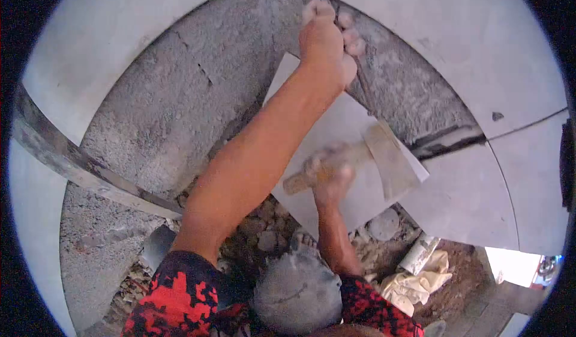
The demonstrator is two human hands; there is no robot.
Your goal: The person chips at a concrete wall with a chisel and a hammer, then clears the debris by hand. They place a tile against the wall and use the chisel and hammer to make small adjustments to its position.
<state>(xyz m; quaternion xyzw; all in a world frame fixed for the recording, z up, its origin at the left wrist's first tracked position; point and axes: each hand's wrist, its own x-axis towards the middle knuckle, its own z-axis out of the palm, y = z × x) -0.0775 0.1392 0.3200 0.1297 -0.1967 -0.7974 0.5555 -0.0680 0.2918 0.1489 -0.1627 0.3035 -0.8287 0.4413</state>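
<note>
1. Nearest you: cream cloth (pixel 417 283) & white cylinder (pixel 420 255) on the dirt (pixel 465 277), R of the rubble (pixel 273 226).
2. Just past that, white tile slab (pixel 363 202), set diagonally below your R hand (pixel 330 172).
3. R hand: wrapped round the hatchet's (pixel 393 166) wooden handle, a bit blurred.
4. Hatchet's over the slab, its head to the R of R hand; handle's long axis approx. L–R, angled slightly away. Broad edge faces you, narrow end points away.
5. Thin dark bar (pixel 364 91): near end close to that narrow end; contact unclear.
6. Farthest: L hand (pixel 325 34), fist closed, apparently on the bar, w/ rough concrete (pixel 174 97) alongside.
</note>
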